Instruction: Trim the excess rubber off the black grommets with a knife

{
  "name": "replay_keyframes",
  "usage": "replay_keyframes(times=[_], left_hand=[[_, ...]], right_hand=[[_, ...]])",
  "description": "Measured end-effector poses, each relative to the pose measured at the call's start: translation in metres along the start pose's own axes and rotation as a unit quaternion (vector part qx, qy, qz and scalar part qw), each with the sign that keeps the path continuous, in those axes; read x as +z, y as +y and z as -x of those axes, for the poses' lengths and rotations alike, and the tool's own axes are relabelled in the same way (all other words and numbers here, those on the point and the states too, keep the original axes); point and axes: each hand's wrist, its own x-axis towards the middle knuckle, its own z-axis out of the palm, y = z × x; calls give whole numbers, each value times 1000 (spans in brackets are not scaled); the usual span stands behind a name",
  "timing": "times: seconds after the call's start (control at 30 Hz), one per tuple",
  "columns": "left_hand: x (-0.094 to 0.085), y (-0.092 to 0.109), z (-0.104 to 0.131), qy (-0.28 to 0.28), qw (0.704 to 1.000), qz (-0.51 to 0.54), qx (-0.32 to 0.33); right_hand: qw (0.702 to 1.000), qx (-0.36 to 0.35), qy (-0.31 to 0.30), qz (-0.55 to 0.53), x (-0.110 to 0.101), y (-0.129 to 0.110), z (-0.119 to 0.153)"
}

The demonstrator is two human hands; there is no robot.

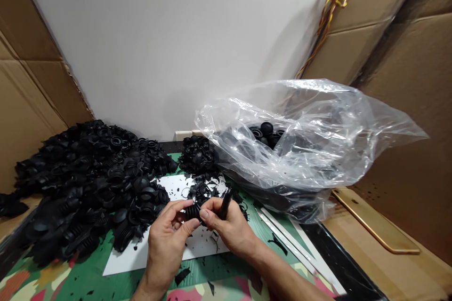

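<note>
Between my two hands is a black ribbed rubber part (192, 213), above a white sheet (127, 259). My left hand (168, 235) pinches it from the left with thumb and fingers. My right hand (231, 226) is closed around a dark, slim tool (225, 204), its fingertips at the part's right side; the tool's working end is hidden. Black scraps (208, 189) lie on the sheet just beyond my hands. A large heap of similar black parts (95, 174) rises to the left.
A clear plastic bag (310, 150) with black parts stands at the right. Metal strips (286, 240) lie beside it on the green surface (95, 275). A gold phone-like object (376, 221) rests on cardboard. Twisted wires (328, 14) hang at the upper right.
</note>
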Motion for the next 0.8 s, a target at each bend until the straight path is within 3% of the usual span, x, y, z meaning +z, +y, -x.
replay_keyframes(times=[0.13,0.23,0.8], left_hand=[[1,4,-3,-4,995,50,-86],[2,9,-4,3,992,57,-112],[1,15,-4,23,992,65,-103]], right_hand=[[1000,-8,7,-24,-2,5,-2],[999,-1,6,-37,-3,6,-2],[993,49,18,-103,-3,7,-3]])
